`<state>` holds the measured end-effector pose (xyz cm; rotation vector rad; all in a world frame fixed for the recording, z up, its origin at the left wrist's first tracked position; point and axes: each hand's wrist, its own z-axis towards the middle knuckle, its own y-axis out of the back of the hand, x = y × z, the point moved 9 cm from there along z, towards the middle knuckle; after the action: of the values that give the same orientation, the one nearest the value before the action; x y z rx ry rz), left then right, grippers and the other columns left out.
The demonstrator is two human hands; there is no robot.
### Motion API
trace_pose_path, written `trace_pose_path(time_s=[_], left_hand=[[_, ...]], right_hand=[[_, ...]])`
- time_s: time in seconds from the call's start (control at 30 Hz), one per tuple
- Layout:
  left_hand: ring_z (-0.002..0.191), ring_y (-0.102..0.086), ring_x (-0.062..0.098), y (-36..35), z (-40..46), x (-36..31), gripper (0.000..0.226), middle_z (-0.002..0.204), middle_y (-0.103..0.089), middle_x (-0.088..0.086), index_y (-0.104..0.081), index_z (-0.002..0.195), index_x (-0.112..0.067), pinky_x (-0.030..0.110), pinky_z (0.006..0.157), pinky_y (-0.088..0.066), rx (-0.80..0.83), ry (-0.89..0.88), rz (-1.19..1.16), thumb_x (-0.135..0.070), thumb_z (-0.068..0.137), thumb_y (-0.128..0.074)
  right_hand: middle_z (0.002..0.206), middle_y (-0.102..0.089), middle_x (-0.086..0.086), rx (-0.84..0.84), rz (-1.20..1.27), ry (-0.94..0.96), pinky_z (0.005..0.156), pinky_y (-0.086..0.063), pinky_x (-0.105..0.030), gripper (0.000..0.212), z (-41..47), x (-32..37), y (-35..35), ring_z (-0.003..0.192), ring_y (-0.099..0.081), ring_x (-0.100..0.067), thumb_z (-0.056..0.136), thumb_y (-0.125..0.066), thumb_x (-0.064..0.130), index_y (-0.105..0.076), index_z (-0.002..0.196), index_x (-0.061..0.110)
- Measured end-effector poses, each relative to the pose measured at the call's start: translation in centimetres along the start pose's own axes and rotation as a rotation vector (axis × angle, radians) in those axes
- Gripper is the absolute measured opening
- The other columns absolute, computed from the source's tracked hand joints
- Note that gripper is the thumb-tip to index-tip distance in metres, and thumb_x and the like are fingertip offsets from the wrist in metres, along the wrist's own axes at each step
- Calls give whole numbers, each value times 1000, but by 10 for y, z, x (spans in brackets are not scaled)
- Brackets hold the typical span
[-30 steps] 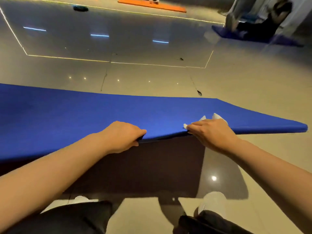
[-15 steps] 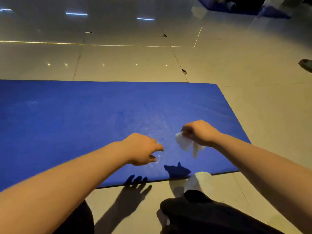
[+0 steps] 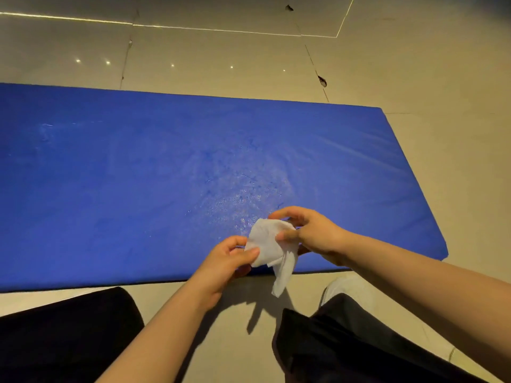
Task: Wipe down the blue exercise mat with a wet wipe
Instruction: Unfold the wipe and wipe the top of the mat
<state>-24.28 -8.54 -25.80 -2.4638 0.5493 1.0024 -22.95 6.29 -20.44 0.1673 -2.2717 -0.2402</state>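
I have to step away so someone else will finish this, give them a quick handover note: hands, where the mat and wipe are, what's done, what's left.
Left hand: pinches the lower left edge of the wet wipe.
Right hand: grips the wipe's right side; the wipe is held between both hands above the near edge of the mat, one corner hanging down.
Blue mat: flat on the tiled floor, with a wet-looking sheen just beyond the hands.
Done: that patch looks wiped.
Left: probably spread or refold the wipe, then wipe the rest, especially the left part.

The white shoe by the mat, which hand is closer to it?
Right. The right hand holds the wipe up and left of the white shoe; the left hand pinches the wipe farther left.
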Motion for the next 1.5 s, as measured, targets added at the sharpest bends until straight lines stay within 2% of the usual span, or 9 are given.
trace_pose_path(time_s=[0.17,0.33,0.5,0.67,0.8,0.93,1.1,1.3,1.5], left_hand=[[71,-65,11,18,15,17,4,88,-65,6,-58,93,-11,25,65,-57,-156,43,-40,-12,94,-62],[49,-49,8,14,29,13,9,68,-55,0,-57,88,-12,18,48,-47,-53,63,80,-12,92,-65],[45,-50,8,25,59,6,12,74,-58,5,-62,90,-13,20,46,-48,-92,186,109,-10,86,-73],[101,-53,13,66,100,3,43,125,-48,0,-53,128,-22,29,85,-46,-372,6,222,-20,89,-70],[141,-30,27,115,106,-1,52,149,-36,9,-45,142,-16,48,116,-16,-658,-289,990,-35,95,-59],[148,-18,28,138,122,29,62,158,-27,10,-36,150,-20,57,117,-5,-702,-325,1371,-50,98,-24],[147,-21,25,139,126,35,58,157,-30,7,-37,149,-22,51,118,-6,-778,-384,1413,-46,97,-27],[144,-29,27,141,124,33,55,154,-37,9,-43,147,-20,53,116,-16,-855,-482,1446,-43,98,-32],[144,-30,29,141,122,30,53,153,-39,11,-45,146,-19,53,115,-16,-915,-550,1445,-42,99,-32]], right_hand=[[94,-46,-5,-32,-312,-61,67,-60,-34,46,16,-22,11,76,-56,-21,88,-70,8,-51,127,22],[86,-47,0,42,-463,-9,65,-43,-27,41,17,-28,20,72,-47,-16,84,-76,25,-53,117,21],[79,-48,5,-119,-560,113,66,-39,-24,44,30,-39,38,66,-44,-8,85,-76,22,-50,120,20],[127,-44,-2,-253,-952,133,76,-48,-37,49,61,-71,31,111,-48,-25,96,-55,18,-37,141,23],[137,-41,-4,-121,-1037,164,74,-48,-37,43,74,-94,12,116,-47,-28,96,-50,19,-42,139,19],[129,-57,-12,-57,-1097,522,70,-54,-40,42,65,-82,-14,103,-62,-35,81,-63,14,-59,123,13],[130,-61,-10,-52,-1186,849,94,-50,-42,38,90,-54,-48,118,-58,-31,93,-45,28,-64,121,10],[153,-40,-5,-333,-879,312,113,-23,-48,55,146,-112,-82,143,-30,-21,100,-34,43,-45,145,14],[160,-21,0,-496,-903,223,120,-8,-41,64,129,-138,-66,150,-13,-17,102,-20,56,-28,154,20]])
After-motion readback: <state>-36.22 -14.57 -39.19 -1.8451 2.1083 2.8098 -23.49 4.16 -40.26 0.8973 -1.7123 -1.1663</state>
